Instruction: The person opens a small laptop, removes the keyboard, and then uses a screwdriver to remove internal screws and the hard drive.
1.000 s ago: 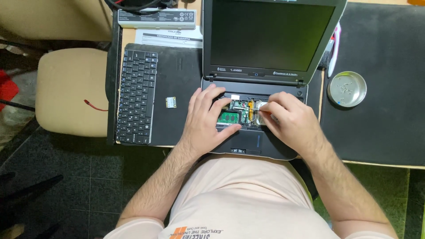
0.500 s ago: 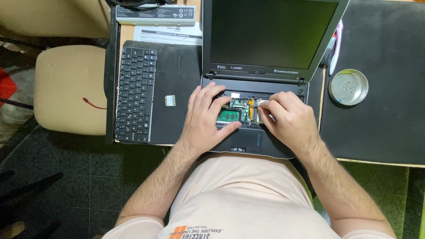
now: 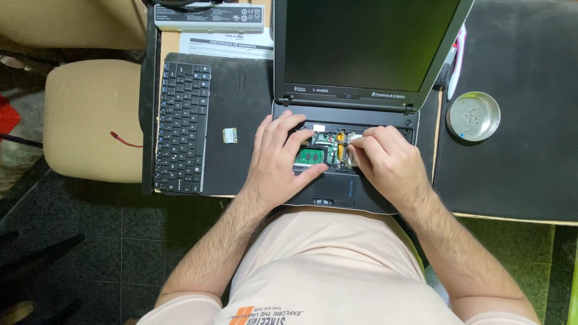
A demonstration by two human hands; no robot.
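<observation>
The green memory module (image 3: 310, 156) sits in the opened bay of the laptop (image 3: 361, 108), where the keyboard has been lifted away and the circuit board lies bare. The left hand (image 3: 280, 159) lies right over it — fingers spread across the bay's upper edge, thumb pressed against the module's lower right corner, so the green board shows in the gap between thumb and forefinger. Against the picture a second ago, this hand has barely shifted; the thumb seems drawn in slightly closer to the module, which suggests the work is at a fine, steadying stage rather than a big lift. It touches the module but does not visibly clamp it.

Just to the right, the right hand (image 3: 385, 162) is curled with fingertips pinched on something small and pale beside the yellow ribbon cable (image 3: 341, 146); what it grips is too hidden to name. It has moved a little leftward, toward the module, and now sits near the left thumb.

Further out on the black mat (image 3: 241, 90) lie a small wireless card (image 3: 229, 135) and the removed keyboard (image 3: 182, 126), well apart from the hands. On the right of the worktop stands a round metal dish (image 3: 454, 120) holding tiny screws. A beige stool (image 3: 90, 120) stands at the far left.
</observation>
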